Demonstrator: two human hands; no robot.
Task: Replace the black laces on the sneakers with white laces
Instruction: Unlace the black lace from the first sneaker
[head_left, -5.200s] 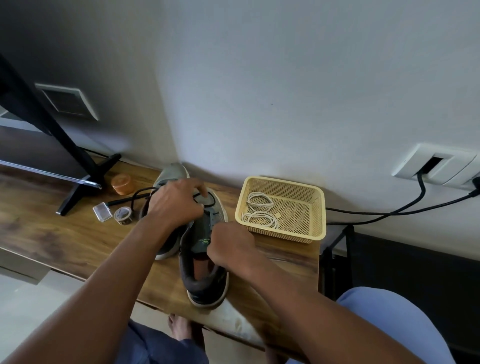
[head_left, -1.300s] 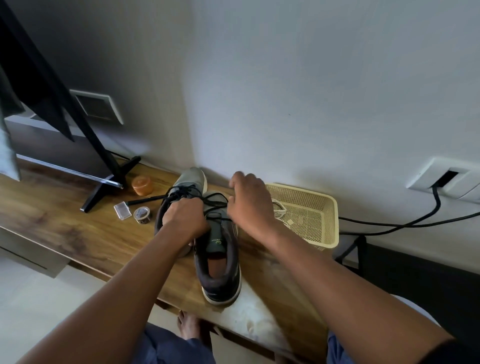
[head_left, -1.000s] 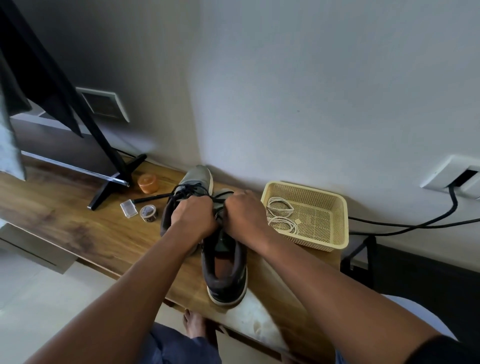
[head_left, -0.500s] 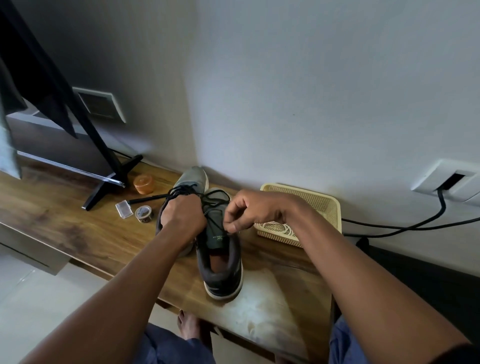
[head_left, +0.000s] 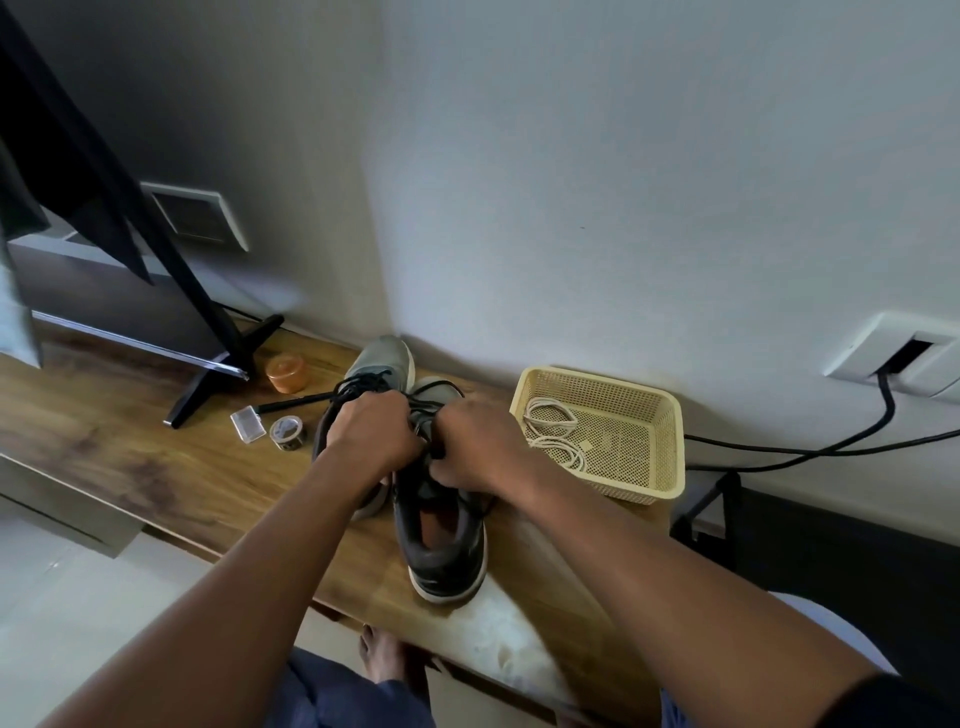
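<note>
- Centrally, the near sneaker (head_left: 441, 540) is being kept on the wooden tabletop (head_left: 156, 467), heel toward the viewer and toe pointing to 12 o'clock.
- Its black laces (head_left: 421, 415) are being worked by both hands over the tongue area.
- The left hand (head_left: 371, 434) is being held curled over the lacing, knuckles up; its fingers are closed together on the black laces, though the exact pinch is hidden under the hand.
- The right hand (head_left: 475, 449) is being held just beside it at 3 o'clock, the two nearly touching; its fingers are curled and clamped on a dark lace strand at its inner edge.
- A second sneaker (head_left: 382, 364) is being left at 11 o'clock of the first, touching it, its grey toe showing beyond the left hand and its own black lacing loosened.
- The white laces (head_left: 553, 431) are lying coiled in the left part of a yellow mesh basket (head_left: 649, 467), which is sitting at 3 o'clock of the sneakers, near the tabletop's right end.
- At 10 o'clock of the hands, a small orange jar (head_left: 285, 371), a clear plastic case (head_left: 247, 425), a tape roll (head_left: 287, 432) and a dark pen-like stick (head_left: 291, 402) are lying near a black stand foot (head_left: 218, 379).
</note>
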